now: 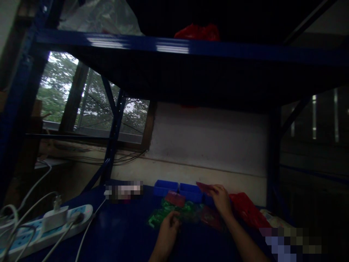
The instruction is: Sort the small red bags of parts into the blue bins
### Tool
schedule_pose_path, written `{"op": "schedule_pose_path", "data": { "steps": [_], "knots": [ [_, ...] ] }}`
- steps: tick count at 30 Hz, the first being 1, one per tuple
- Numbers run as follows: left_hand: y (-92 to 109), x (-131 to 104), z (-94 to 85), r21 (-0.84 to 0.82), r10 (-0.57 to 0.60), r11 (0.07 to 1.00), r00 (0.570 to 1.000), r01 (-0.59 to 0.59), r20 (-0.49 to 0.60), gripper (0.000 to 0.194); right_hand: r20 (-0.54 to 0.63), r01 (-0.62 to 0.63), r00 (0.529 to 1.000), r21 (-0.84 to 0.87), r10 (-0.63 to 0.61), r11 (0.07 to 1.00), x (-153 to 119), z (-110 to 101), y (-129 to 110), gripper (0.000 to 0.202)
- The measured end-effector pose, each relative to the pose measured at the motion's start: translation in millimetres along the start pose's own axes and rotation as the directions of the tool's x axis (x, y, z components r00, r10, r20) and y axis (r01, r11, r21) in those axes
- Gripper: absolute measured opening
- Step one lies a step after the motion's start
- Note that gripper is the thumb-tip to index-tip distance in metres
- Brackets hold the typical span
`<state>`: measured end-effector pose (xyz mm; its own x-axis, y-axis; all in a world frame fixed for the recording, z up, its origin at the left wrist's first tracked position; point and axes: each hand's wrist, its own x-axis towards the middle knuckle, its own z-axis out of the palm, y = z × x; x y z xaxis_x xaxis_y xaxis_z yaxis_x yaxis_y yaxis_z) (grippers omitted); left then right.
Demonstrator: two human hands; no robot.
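Note:
My right hand [222, 201] is raised over the blue tabletop, its fingers pinching a flat dark-pink packet [204, 187] by one end. My left hand [169, 228] is low in front of a heap of green plastic wrapping [156, 217]. Its fingers are curled together, and whatever may be in them is hidden. On top of the green heap rests another pink packet [175, 198]. A third reddish packet [210, 217] lies below my right hand, dim and partly blurred. Behind these stand small blue bins, a left one [163, 190] and a right one [189, 193].
At the left, a white power strip [84, 214] with plugs and cables lies on the table. A red plastic bag [249, 211] sits to the right of my right arm. Overhead runs a blue shelf beam [136, 43], and a blue post [116, 120] rises at the back left.

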<state>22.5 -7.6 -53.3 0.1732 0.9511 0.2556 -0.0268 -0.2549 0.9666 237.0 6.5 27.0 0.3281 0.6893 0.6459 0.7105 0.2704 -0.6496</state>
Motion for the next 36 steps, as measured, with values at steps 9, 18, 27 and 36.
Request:
{"op": "schedule_pose_path", "data": {
  "steps": [9,18,27,36],
  "knots": [
    [-1,-4,5.1,0.06,-0.001,0.998,0.997,-0.004,0.078,0.026,0.046,-0.065,0.995,-0.323,0.084,0.944,8,-14,32,0.042],
    [6,-11,6.9,0.09,-0.005,0.996,0.992,-0.006,0.123,0.025,0.071,-0.069,0.99,-0.51,0.122,0.857,18,-9,21,0.032],
    [12,-15,8.6,0.115,-0.005,0.993,0.99,-0.011,0.14,0.023,0.077,-0.13,0.971,-0.622,0.225,0.772,34,-9,24,0.018],
    [9,-16,7.2,0.167,-0.002,0.986,0.99,-0.022,0.144,0.025,0.245,-0.026,0.934,-0.678,0.259,0.735,33,-18,25,0.031]
  ]
}}
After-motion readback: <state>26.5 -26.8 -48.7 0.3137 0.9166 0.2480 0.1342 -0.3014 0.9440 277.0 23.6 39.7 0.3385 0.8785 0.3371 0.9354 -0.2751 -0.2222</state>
